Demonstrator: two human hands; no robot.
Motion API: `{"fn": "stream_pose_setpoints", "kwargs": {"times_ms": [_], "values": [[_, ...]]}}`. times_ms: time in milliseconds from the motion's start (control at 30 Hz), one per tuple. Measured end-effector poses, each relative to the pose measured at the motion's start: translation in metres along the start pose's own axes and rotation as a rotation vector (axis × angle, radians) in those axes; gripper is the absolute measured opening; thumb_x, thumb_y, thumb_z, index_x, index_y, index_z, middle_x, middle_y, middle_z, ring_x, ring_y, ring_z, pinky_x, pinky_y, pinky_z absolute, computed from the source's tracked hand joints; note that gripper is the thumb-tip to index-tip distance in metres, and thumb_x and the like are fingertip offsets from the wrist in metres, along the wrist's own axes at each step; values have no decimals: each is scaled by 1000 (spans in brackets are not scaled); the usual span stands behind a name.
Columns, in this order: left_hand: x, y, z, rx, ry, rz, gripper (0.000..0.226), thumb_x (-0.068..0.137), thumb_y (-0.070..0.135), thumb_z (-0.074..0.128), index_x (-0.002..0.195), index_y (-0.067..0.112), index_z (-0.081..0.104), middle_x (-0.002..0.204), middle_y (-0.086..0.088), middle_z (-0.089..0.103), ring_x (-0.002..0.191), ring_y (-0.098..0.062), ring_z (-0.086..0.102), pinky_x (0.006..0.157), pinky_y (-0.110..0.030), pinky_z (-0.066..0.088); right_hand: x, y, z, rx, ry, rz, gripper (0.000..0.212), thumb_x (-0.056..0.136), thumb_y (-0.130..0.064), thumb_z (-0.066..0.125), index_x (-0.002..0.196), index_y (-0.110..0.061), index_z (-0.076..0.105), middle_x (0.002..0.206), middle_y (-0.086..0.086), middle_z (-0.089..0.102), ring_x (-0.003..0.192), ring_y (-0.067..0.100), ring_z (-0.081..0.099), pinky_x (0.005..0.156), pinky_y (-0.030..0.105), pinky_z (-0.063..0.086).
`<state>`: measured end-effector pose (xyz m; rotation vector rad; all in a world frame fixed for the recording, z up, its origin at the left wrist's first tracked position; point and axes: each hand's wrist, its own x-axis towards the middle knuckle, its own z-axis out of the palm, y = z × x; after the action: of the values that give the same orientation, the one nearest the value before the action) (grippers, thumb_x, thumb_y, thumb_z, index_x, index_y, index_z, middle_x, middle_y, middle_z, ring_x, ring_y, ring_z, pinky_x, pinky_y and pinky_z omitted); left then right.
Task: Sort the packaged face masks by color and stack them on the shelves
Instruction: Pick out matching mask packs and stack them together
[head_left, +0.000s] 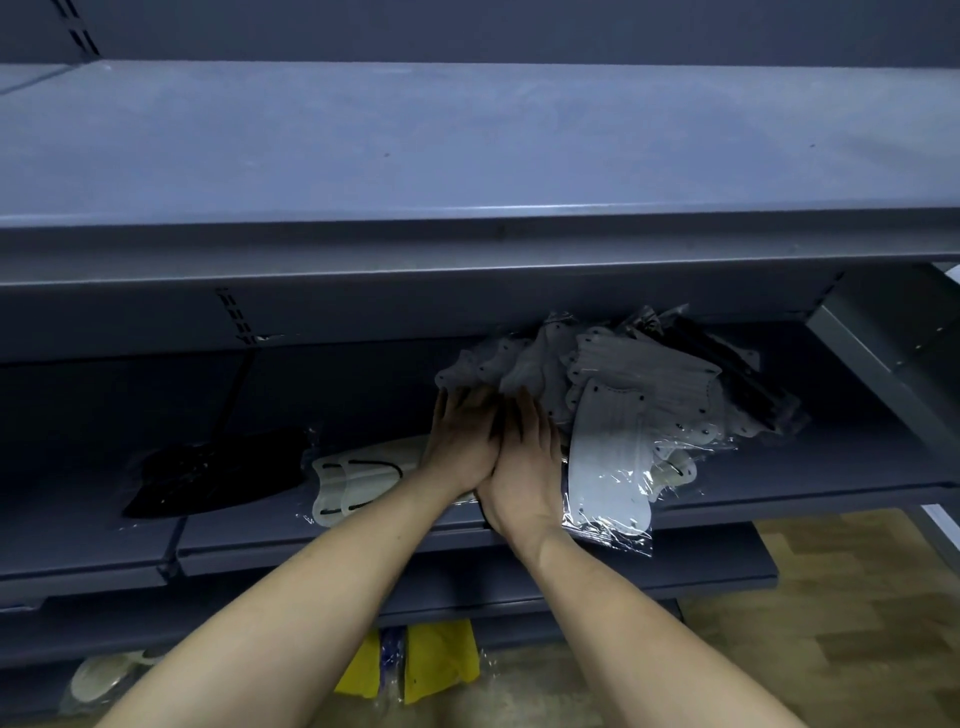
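Observation:
A loose pile of packaged masks (618, 379), mostly white with a few black ones at its back right, lies on the middle shelf (810, 462). My left hand (460, 436) and my right hand (524, 457) lie side by side, fingers straight, pressed flat at the pile's left edge. One white mask pack (605, 473) hangs over the shelf's front edge beside my right wrist. To the left lie a cream mask pack with black ear loops (358, 478) and a black mask pack (218, 473).
A bare grey upper shelf (467, 156) juts out above the middle one. Below, on the floor, lie yellow mask packs (436, 665) and a cream pack (104, 680). Wooden flooring (841, 613) shows at the lower right.

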<state>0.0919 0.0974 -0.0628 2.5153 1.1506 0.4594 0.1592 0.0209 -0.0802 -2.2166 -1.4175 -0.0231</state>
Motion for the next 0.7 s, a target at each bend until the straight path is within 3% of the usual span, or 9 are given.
{"fn": "stream_pose_setpoints", "kwargs": {"times_ms": [100, 167, 300, 367, 467, 533, 633, 700], "values": [[-8, 1, -7, -126, 172, -66, 25, 101, 22, 46, 111, 14, 68, 119, -2, 62, 111, -23, 57, 97, -29, 42, 0, 0, 1, 3, 31, -38, 63, 85, -26, 57, 145, -9, 46, 152, 14, 43, 139, 34, 41, 115, 48, 34], [-17, 0, -20, -257, 270, -189, 26, 101, 19, 50, 121, 11, 66, 126, -2, 59, 110, -17, 58, 90, -18, 40, -1, 1, 2, 2, 16, -67, 61, 85, -28, 45, 144, -11, 47, 153, 14, 42, 140, 34, 38, 116, 49, 31], [-29, -8, -37, -347, 419, -264, 18, 95, 12, 60, 112, 13, 67, 117, -2, 56, 90, -10, 57, 73, -1, 35, -3, 2, 1, -2, 23, -133, 60, 82, -26, 40, 137, -9, 55, 149, 14, 48, 137, 34, 43, 115, 51, 34], [-35, -12, -42, -322, 453, -233, 22, 95, 6, 57, 113, 14, 65, 116, -4, 56, 89, -15, 59, 69, -5, 38, -4, 1, -1, 2, 24, -179, 59, 83, -20, 51, 141, -8, 51, 152, 13, 44, 139, 33, 41, 115, 52, 34], [-44, -18, -45, -165, 404, -154, 51, 87, -5, 56, 133, 17, 56, 122, -9, 58, 99, -27, 60, 77, -33, 53, -6, 0, -7, 42, 47, -226, 74, 82, -15, 64, 150, -9, 36, 157, 17, 34, 142, 34, 33, 114, 52, 35], [-51, -22, -45, 8, 358, -106, 65, 77, -12, 62, 137, 12, 56, 117, -15, 61, 101, -34, 58, 81, -42, 55, -8, -1, -9, 55, 70, -251, 80, 81, -16, 67, 152, -10, 30, 159, 19, 26, 143, 37, 30, 114, 52, 35], [-65, -31, -43, 133, 350, -53, 50, 61, -19, 69, 101, 10, 74, 95, -13, 61, 86, -36, 58, 65, -36, 50, -10, -2, -9, 32, 91, -244, 82, 80, -19, 68, 152, -9, 29, 159, 21, 23, 142, 39, 30, 113, 53, 35], [-74, -35, -44, 151, 369, -56, 36, 55, -20, 68, 75, 10, 69, 86, -10, 58, 80, -32, 55, 65, -33, 44, -11, -2, -9, -17, 101, -243, 83, 78, -22, 69, 150, -9, 32, 158, 20, 26, 143, 38, 26, 115, 55, 29]]}}
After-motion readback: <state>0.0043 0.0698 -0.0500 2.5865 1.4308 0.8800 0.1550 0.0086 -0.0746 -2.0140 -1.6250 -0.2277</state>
